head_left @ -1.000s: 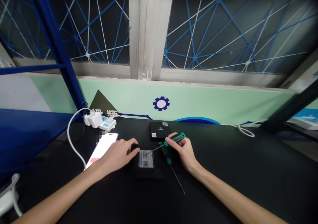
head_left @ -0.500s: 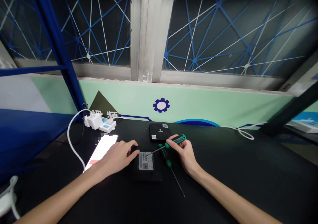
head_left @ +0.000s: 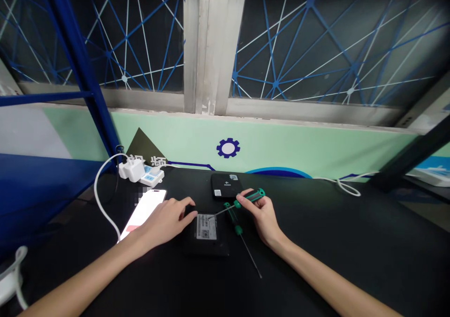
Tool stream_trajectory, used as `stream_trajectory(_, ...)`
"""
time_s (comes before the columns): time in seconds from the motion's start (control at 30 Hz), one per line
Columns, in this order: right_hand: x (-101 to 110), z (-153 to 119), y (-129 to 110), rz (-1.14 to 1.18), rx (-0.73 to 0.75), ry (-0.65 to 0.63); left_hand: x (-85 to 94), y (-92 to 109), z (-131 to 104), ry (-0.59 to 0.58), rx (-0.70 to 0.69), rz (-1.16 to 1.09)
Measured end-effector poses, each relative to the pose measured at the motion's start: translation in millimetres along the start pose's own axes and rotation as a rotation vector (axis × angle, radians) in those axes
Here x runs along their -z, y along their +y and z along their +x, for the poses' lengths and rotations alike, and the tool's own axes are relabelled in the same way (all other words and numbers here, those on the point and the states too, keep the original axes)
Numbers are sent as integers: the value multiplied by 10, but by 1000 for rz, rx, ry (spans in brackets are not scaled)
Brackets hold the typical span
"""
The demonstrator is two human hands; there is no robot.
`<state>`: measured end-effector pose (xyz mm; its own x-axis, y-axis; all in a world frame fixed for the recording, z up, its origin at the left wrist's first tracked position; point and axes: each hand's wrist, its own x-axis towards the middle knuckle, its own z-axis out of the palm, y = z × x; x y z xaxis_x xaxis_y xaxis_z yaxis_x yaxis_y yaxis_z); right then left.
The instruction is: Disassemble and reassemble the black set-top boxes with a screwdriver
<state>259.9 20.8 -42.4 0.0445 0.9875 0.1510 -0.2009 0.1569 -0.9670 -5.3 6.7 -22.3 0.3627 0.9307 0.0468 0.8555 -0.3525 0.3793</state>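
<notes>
A: What can't you read?

B: The words on the white label point(head_left: 206, 226) of the black box point(head_left: 207, 239), just by the left hand point(head_left: 165, 221). Too tiny. Part of the phone point(head_left: 143, 207) screen is blurred too.

A: And the screwdriver point(head_left: 239, 203) in the right hand point(head_left: 262, 216)?

B: Its tip is too small to see. Fingers cover some of the handle. Both arms are cut off at the bottom edge.

Both forearms are bare to the frame edge, with no sleeves, gloves or jewellery.
</notes>
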Motion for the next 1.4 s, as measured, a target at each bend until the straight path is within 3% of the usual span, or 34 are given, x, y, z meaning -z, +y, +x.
stream_trajectory(0.63,14,-10,31,-10,-6,-6,38,49,-16,-16,4,-4)
stream_trajectory(1.03,-29,0,-13,-44,14,69,-5,-15,3,-20,-4,-32)
stream_trajectory(1.4,-71,-12,-56,-156,16,-1,39,83,-12,23,-104,-101)
